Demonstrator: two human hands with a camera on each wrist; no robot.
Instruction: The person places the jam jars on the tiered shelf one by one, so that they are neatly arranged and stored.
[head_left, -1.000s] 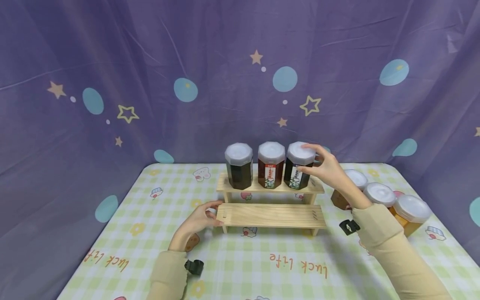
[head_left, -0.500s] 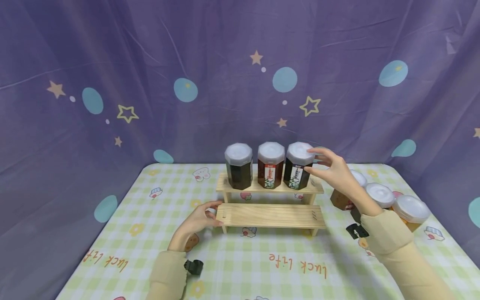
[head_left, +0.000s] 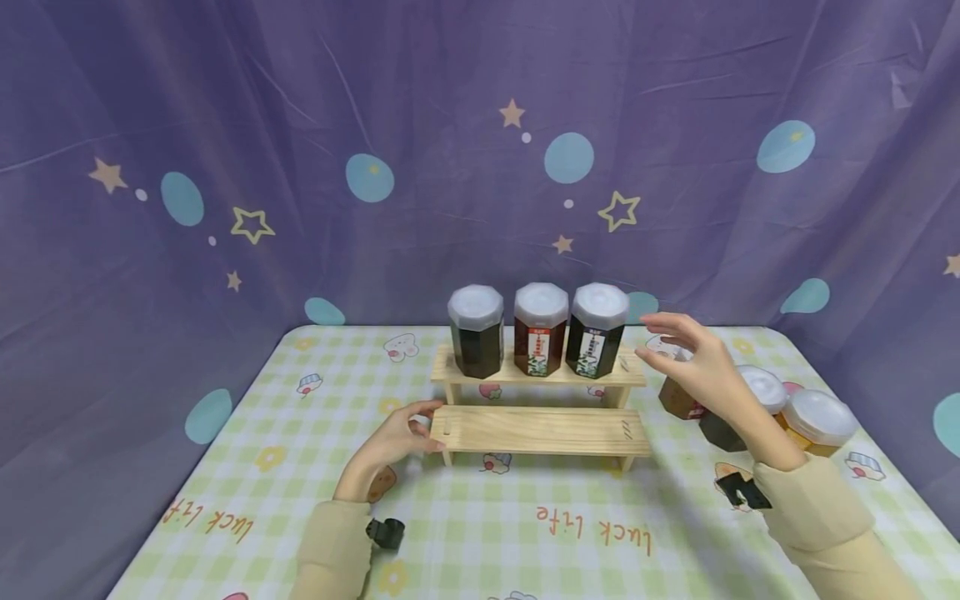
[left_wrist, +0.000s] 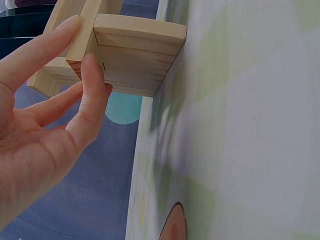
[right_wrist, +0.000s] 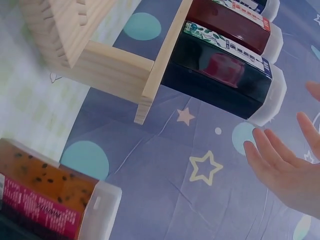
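Note:
My left hand [head_left: 396, 439] holds the left end of a two-step wooden rack [head_left: 536, 431]; in the left wrist view, thumb and fingers pinch the board's edge [left_wrist: 86, 35]. On the upper step stand three eight-sided jars with white lids: a dark jar [head_left: 478, 348] at left, a reddish-brown jar [head_left: 540, 346] in the middle, and another dark jar [head_left: 595, 346] with a white label at right. My right hand [head_left: 703, 367] hovers right of that last jar, fingers parted and loosely bent around nothing. In the right wrist view a gap separates its fingertips [right_wrist: 257, 135] from the jar's lid [right_wrist: 272, 97].
Right of the rack, on the checked tablecloth [head_left: 480, 533], stand three more lidded jars: a brownish jar [head_left: 678, 402] partly behind my right hand, a dark jar [head_left: 720, 432] and an orange jar [head_left: 819, 421]. A purple curtain [head_left: 450, 242] hangs behind the table.
My right hand has let go of the right-hand dark jar and drawn away to the right and slightly down. The jar stays on the upper step. My left hand has kept its place.

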